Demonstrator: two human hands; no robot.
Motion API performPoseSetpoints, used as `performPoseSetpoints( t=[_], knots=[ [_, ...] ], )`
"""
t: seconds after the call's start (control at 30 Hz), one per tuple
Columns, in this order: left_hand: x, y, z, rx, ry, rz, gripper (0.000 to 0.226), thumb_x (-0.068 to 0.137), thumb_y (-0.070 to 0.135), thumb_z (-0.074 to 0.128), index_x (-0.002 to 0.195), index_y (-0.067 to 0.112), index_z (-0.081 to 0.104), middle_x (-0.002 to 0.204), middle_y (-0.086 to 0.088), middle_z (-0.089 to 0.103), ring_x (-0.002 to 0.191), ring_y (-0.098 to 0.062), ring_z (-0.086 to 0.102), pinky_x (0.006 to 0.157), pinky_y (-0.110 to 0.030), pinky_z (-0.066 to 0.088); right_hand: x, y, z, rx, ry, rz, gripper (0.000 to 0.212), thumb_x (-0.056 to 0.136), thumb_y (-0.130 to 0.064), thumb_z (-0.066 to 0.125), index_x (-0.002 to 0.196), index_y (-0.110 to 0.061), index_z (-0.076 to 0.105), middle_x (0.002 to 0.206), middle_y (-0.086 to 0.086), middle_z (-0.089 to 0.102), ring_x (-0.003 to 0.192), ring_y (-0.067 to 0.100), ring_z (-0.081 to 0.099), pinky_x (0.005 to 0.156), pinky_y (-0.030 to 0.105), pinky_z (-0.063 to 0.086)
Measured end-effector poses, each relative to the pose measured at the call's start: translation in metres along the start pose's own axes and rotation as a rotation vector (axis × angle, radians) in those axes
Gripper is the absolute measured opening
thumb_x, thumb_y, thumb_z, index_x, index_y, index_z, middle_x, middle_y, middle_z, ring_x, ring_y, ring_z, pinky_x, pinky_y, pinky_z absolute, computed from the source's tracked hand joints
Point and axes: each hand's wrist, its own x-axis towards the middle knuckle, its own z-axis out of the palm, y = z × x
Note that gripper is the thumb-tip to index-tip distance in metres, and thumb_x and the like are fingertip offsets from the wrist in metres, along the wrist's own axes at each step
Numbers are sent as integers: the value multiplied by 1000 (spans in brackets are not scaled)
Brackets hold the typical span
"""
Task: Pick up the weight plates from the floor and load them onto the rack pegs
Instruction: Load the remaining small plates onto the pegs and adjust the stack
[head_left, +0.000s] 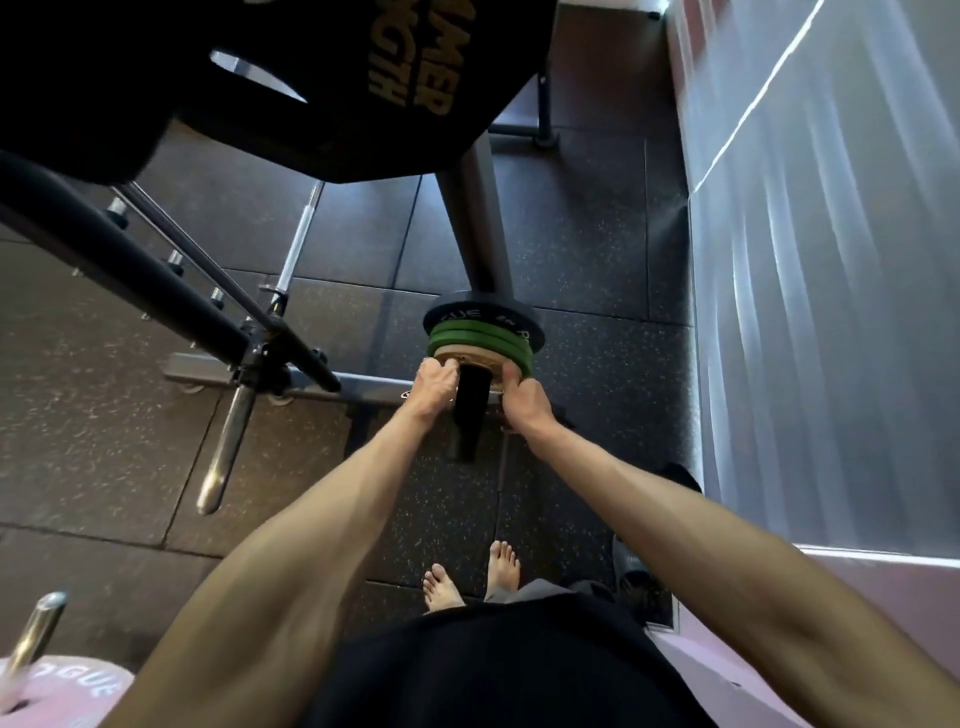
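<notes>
Floor (597, 244): dark speckled rubber tiles. Grey rack base rail (208, 370) rests on it, left of centre. Two bare feet (441, 587) stand near the lower edge.

Left hand (435, 382) and right hand (524, 397) hide the tan round weight plate's (474, 360) edges; the pink round plate (67, 691) is cropped.

tan plate (469, 362), green plates (491, 340), black plate (480, 316) with pale lettering. peg (471, 400) black. floor tiles (582, 249) dark grey, pale speckle pattern. large plate (130, 78) black, gold lettering. corner plate (78, 693) pink, white lettering. spare pegs (228, 431) chrome.
</notes>
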Motion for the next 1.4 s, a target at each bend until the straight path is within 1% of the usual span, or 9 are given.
performPoseSetpoints(
  t=[0.2, 0.43, 0.53, 0.63, 0.77, 0.87, 1.1, 1.27, 1.4],
  knots=[
    [12, 17, 7, 3, 36, -18, 31, 99, 11, 43, 68, 5, 48, 66, -4, 37, 64, -19, 38, 42, -17, 29, 20, -18, -12, -54, -42, 77, 67, 104, -54, 26, 121, 0, 61, 109, 18, 68, 102, 34, 66, 86, 43, 54],
    [3, 20, 1, 74, 64, -11, 30, 98, 21, 46, 109, -3, 59, 104, -18, 60, 96, -28, 57, 66, -30, 43, 22, -23, -27, -203, -94, 90, 69, 102, -58, 28, 119, 1, 62, 112, 19, 67, 102, 37, 66, 84, 47, 58],
    [-5, 29, -19, 83, 163, 17, 36, 94, 22, 52, 119, -2, 60, 118, -20, 63, 113, -33, 58, 91, -34, 45, 9, -37, -37, -304, -30, -14, 58, 104, -49, 34, 114, -1, 64, 111, 16, 68, 98, 34, 66, 83, 40, 54],
    [-14, 39, -45, -15, 236, 75, 22, 90, 21, 54, 99, 7, 68, 104, -16, 70, 102, -30, 66, 85, -36, 51, -11, -58, -41, -351, 52, -138, 45, 102, -42, 42, 111, -4, 64, 113, 13, 68, 104, 33, 64, 89, 39, 50],
    [-51, 69, -83, -187, 204, 198, 14, 95, 15, 51, 85, 12, 60, 85, -14, 68, 63, -22, 63, 52, -24, 50, -55, -96, -43, -273, 114, -305, 37, 101, -36, 48, 112, -6, 65, 110, 14, 69, 101, 30, 65, 87, 39, 51],
    [-93, 89, -113, -276, 163, 311, 18, 97, 16, 51, 104, 4, 62, 87, -16, 68, 61, -21, 63, 59, -29, 52, -97, -119, -43, -190, 155, -414, 30, 100, -33, 50, 107, -8, 64, 105, 14, 70, 97, 30, 67, 85, 39, 53],
    [-176, 121, -182, -563, 234, 465, 20, 98, 15, 42, 103, 7, 59, 80, -12, 63, 65, -24, 61, 60, -30, 49, -185, -154, -68, 60, 373, -506, 26, 96, -13, 43, 115, -2, 56, 114, 18, 66, 104, 35, 64, 91, 44, 53],
    [-212, 163, -210, -699, 361, 541, 56, 94, 53, 40, 115, 4, 56, 102, -18, 61, 108, -38, 62, 94, -52, 50, -234, -194, -97, 295, 591, -785, 32, 106, -26, 34, 119, -3, 52, 116, 15, 60, 103, 28, 57, 80, 30, 36],
    [-234, 195, -218, -718, 433, 625, 78, 96, 58, 40, 150, 5, 21, 149, -21, 38, 135, -36, 42, 111, -45, 37, -257, -240, -110, 302, 689, -1067, 42, 106, -32, 38, 138, -5, 45, 133, 15, 51, 122, 26, 48, 96, 27, 35]
  ],
)
